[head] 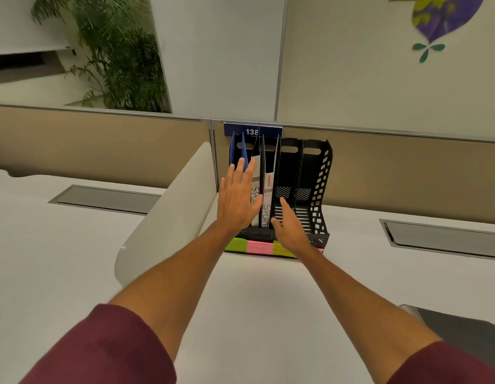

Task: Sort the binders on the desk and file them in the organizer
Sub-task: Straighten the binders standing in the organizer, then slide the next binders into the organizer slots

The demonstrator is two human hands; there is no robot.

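Maroon sleeves (102, 350); left hand (236, 200), right hand (289, 231) both released before organizer (321, 189) with blue binders (236, 151), white binders (267, 189).

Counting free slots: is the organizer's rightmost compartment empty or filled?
Empty: the rightmost compartment shows only its bare black slotted floor, nothing filed.

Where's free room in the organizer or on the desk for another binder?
Free: organizer, two rightmost slots beside the perforated end wall; bare desk between organizer and right cable hatch. Crowded: left slots, with blue folders, SPORTS binders, left hand, right hand.
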